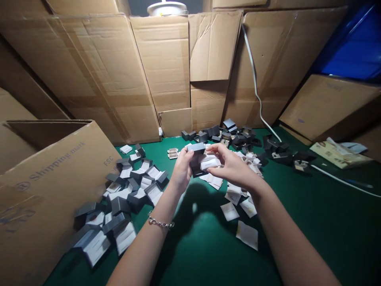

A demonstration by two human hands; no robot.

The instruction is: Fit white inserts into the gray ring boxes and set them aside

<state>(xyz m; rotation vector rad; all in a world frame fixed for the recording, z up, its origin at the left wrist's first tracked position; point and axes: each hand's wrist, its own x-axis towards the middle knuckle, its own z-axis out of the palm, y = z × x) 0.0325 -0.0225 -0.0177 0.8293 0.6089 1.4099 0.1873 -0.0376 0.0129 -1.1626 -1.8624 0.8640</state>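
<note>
My left hand is wrapped round a small dark hinged box, its lid raised, above the middle of the green table. A white padded insert is pinched between the thumb and fingers of my right hand, right at the box's open side. Whether the insert touches the box inside, I cannot tell. Beneath and beside my right hand lies a loose pile of white pads and paper pieces.
Several open dark boxes with white linings are heaped at left, beside a large carton. More black boxes lie along the back, before stacked cardboard. A white cable runs down to the green table. A yellowish packet lies right.
</note>
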